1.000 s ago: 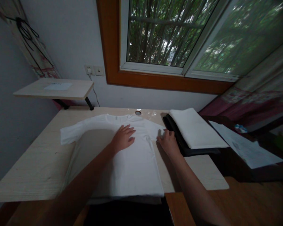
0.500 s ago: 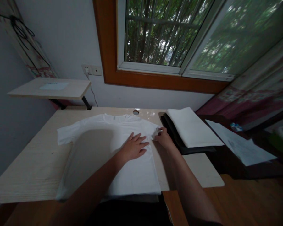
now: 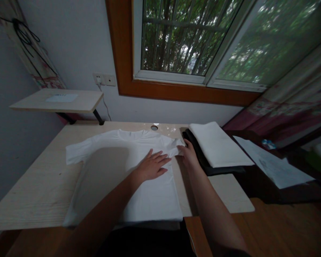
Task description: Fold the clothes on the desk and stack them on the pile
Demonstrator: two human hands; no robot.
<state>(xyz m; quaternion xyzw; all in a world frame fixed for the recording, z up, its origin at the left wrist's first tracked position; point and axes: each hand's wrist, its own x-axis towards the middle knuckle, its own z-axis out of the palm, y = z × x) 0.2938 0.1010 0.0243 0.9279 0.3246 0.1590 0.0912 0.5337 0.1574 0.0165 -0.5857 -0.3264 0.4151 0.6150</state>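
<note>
A white T-shirt [image 3: 149,200] lies spread on the pale wooden table [image 3: 42,185], its neckline toward the wall and its hem at the front edge. My left hand [image 3: 153,166] rests flat on the shirt's right chest area, fingers spread. With thumb and fingers closed, my right hand [image 3: 188,153] grips the end of the shirt's right sleeve, which is creased and pulled outward. The opposite sleeve lies flat on the left. A shadow covers much of the shirt's left half.
Right of the shirt, folded white cloth [image 3: 219,144] lies on folded black cloth [image 3: 196,153]. A small raised shelf [image 3: 80,103] stands at the back left. Papers [image 3: 273,162] lie on a dark surface at right. A round hole [image 3: 154,127] pierces the table near the wall.
My right hand has drawn the sleeve end slightly outward to the right, stretching it. My left hand has stayed on the shirt, shifting only a little.
</note>
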